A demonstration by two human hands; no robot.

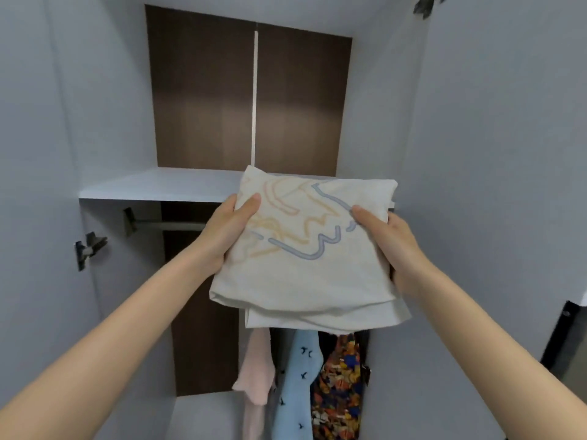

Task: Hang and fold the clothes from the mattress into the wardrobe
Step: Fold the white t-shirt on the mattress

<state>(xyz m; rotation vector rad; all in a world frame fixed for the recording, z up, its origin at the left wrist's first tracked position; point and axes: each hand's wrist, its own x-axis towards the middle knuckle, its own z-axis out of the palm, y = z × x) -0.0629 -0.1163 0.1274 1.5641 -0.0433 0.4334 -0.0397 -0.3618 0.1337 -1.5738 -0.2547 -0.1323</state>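
A folded white T-shirt [305,258] with a pastel line print sits at the centre of view, clamped between both hands. The left hand [228,230] grips its 9 o'clock edge and the right hand [394,246] its 3 o'clock edge, thumbs on top. The shirt lies flat and is nearly square, its slightly longer run going from 12 to 6 o'clock. Its far edge points to 12, overlapping the wardrobe shelf [158,185] front. At 6 o'clock below hang a pink garment [257,369], a blue garment [295,385] and a patterned garment [340,392].

**Folded cloth at the shelf edge**

The folded cloth [305,249] sits between the left grip [222,236] and the right grip [394,246], its far end at the front edge of the shelf [152,185]. Inside the wardrobe [206,106], the rail [171,224] runs under the shelf, and the hanging clothes [317,392] lie below the cloth
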